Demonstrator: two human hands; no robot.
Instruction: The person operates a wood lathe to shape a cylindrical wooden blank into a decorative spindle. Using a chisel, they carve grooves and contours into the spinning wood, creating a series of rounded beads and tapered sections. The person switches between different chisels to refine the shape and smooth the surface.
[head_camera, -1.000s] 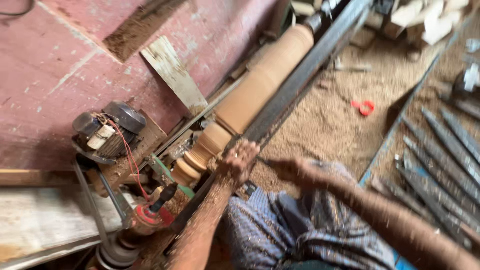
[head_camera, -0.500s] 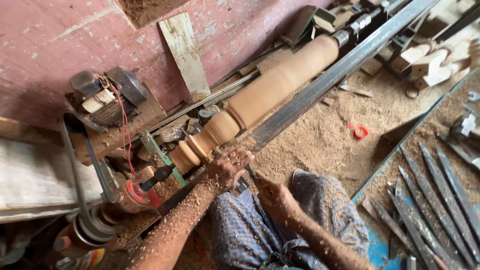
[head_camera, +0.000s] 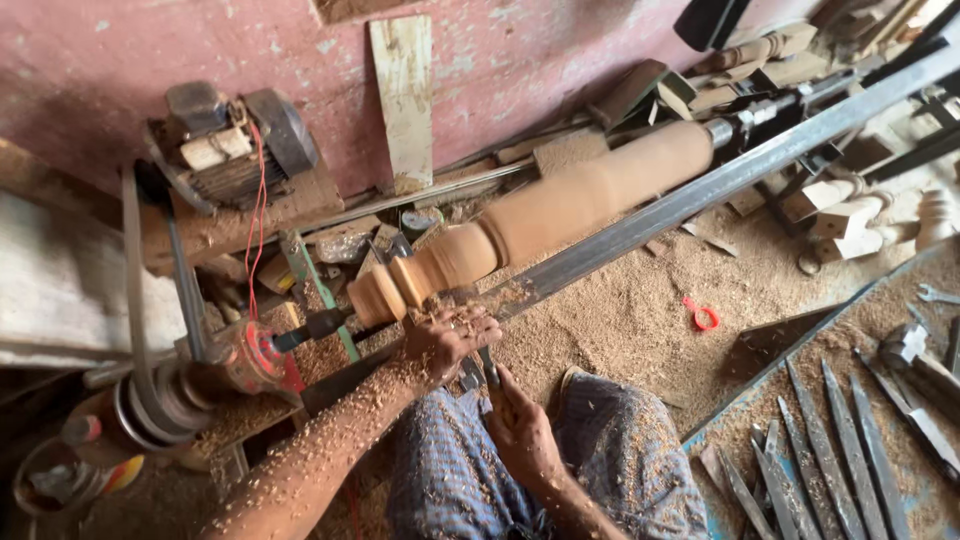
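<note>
Both hands (head_camera: 445, 345) (head_camera: 520, 435) grip a chisel (head_camera: 488, 368) against the spindle (head_camera: 540, 215); sawdust-strewn floor (head_camera: 630, 320).

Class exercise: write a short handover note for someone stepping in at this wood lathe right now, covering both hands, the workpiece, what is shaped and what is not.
Left hand: on the chisel at the steel tool rest bar, dusted with shavings.
Right hand: grips the chisel's rear end.
Wooden spindle: mounted on the lathe.
Done: beads and grooves at the left end.
Left: the long right section is plain.
Spare chisels lie to the right.

Soft even daylight, faint shadows — mostly sharp
</note>
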